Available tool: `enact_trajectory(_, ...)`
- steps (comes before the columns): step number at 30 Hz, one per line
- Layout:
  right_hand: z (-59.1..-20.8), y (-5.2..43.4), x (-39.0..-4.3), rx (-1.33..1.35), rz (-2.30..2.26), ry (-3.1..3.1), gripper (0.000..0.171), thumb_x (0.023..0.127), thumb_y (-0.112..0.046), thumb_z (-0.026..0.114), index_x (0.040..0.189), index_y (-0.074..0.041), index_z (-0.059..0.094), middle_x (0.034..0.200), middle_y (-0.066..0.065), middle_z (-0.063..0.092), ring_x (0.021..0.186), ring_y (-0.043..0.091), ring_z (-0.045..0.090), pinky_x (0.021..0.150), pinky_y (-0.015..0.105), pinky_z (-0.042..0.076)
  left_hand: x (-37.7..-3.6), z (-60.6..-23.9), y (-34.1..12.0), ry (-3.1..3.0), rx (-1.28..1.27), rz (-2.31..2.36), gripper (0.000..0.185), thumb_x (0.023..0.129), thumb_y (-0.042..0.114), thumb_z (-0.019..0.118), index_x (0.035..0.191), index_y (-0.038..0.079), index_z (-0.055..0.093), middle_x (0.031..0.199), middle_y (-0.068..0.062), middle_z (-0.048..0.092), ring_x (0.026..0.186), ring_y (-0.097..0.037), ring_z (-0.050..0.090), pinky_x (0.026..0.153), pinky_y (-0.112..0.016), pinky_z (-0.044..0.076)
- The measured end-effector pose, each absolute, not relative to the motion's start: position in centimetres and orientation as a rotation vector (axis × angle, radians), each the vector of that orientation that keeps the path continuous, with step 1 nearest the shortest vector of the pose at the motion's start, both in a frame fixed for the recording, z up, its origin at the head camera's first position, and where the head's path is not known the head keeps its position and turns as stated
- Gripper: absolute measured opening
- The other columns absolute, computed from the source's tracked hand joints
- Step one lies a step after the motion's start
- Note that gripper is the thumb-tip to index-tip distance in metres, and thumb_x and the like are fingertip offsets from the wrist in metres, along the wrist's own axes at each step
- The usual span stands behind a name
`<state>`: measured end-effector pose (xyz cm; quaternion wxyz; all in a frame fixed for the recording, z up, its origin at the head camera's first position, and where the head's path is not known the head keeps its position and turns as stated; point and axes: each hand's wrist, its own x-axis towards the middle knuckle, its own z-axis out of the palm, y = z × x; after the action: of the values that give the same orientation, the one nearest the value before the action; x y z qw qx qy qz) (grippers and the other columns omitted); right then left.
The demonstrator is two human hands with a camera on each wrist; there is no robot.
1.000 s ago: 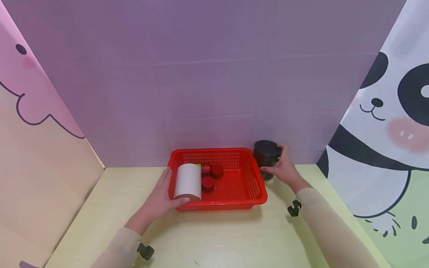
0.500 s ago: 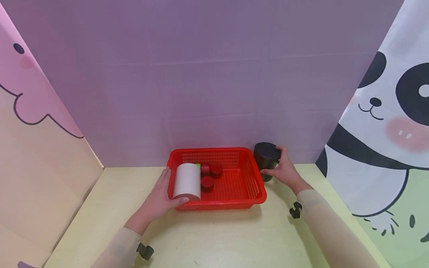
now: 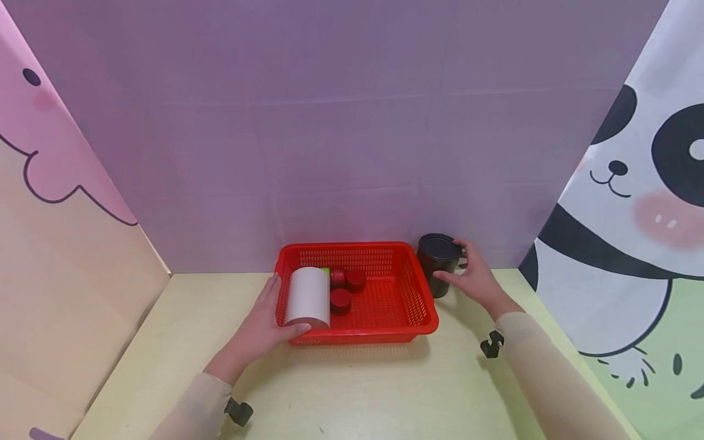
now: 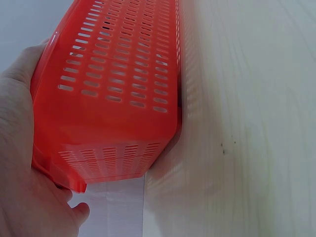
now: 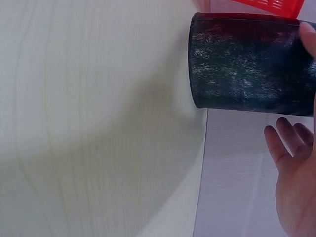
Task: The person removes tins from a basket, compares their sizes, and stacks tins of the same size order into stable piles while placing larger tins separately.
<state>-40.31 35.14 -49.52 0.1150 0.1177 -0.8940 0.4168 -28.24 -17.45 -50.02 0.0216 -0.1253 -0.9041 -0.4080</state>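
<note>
A red slotted plastic basket [image 3: 379, 333] stands on the table against the back wall. My left hand [image 3: 260, 330] grips its front left corner, thumb over the front rim and fingers along the left side. In the left wrist view the basket's wall [image 4: 106, 116] fills the middle. Right of the basket stands an upright black lidded canister [image 3: 431, 266]. My right hand [image 3: 477, 280] is beside it with the fingers spread. In the right wrist view the thumb [image 5: 308, 37] overlaps the canister's far end, the other fingers apart from it; whether the thumb touches cannot be told.
Inside the basket lie a white cylinder [image 3: 307, 296] with a brownish end, several dark red round caps [image 3: 341, 300] and a bit of bright green [image 3: 327, 271]. A purple cloth wall [image 3: 352, 153] backs the pale wooden table [image 3: 352, 397]; printed panels [image 3: 660, 183] flank it.
My right hand has loosened from the black canister and drawn slightly to the right. The canister's top sits slightly lower than a second ago. My left hand and the basket have stayed put.
</note>
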Motion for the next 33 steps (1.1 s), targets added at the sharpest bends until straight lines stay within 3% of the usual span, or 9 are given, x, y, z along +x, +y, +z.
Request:
enact_trajectory(14, -48.4, 34.8, -39.7, 0.317, 1.15, -2.615, 0.098, 0.099, -0.04, 0.086, 0.168, 0.001, 0.03, 0.167, 0.029, 0.035, 0.147, 0.05, 0.043, 0.116, 0.07, 0.047, -28.4, -50.2, -17.4, -2.806, -0.396, -1.259, 0.14, 0.082, 0.065, 0.092, 0.179, 0.015, 0.005, 0.185, -0.011, 0.009, 0.167, -0.039, 0.017, 0.114, -0.063, 0.052)
enact_trajectory(33, -47.1, 34.0, -39.4, 0.343, 1.12, -2.539, 0.089, 0.099, -0.04, 0.086, 0.162, 0.0, 0.038, 0.161, 0.026, 0.041, 0.149, 0.048, 0.042, 0.12, 0.073, 0.041, -28.3, -50.1, -17.4, -2.806, -0.398, -1.232, 0.139, 0.081, 0.062, 0.093, 0.179, 0.014, 0.006, 0.184, -0.011, 0.011, 0.167, -0.039, 0.018, 0.113, -0.063, 0.053)
